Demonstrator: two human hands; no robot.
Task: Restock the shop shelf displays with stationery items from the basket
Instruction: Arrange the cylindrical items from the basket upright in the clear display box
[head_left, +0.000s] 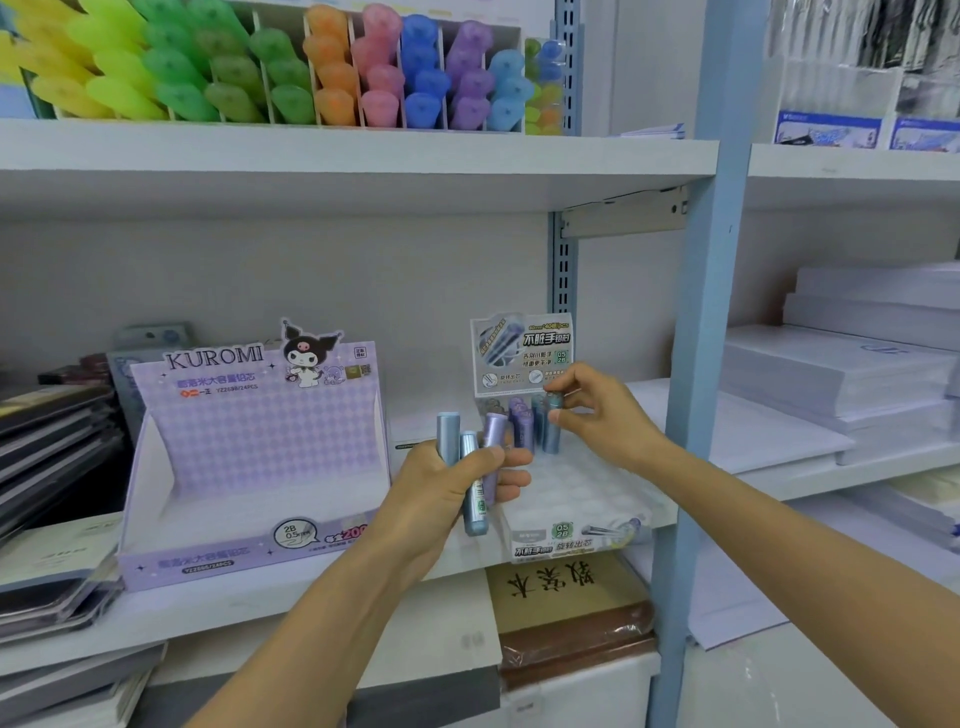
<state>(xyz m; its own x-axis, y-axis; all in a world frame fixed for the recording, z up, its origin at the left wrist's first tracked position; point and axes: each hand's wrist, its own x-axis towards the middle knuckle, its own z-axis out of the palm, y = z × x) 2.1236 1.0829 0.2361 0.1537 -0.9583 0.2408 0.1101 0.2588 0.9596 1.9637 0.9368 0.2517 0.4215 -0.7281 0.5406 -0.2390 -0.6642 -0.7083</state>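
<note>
— Right hand (597, 415)?
— Thumb and forefinger pinched on the cap of a blue-grey lead tube (551, 427), standing at the back row of the white display box (576, 499).
— Left hand (447, 486)?
— Fist closed round three lead tubes (470, 467), upright, just in front of that box.
— Surroundings?
— Purple Kuromi box (249, 457) beside it on the white shelf (208, 613), looks empty.

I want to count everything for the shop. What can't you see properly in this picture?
Head view only:
- Basket: out of frame.
- Tubes in the left hand: three show; fingers may hide more.
- Tube at the right hand: fingertips cover its top.
- White display tray: slots blurred, uncountable.
- Kuromi display box: front wall hides its floor.
- Highlighters: cut off by the top edge.
</note>
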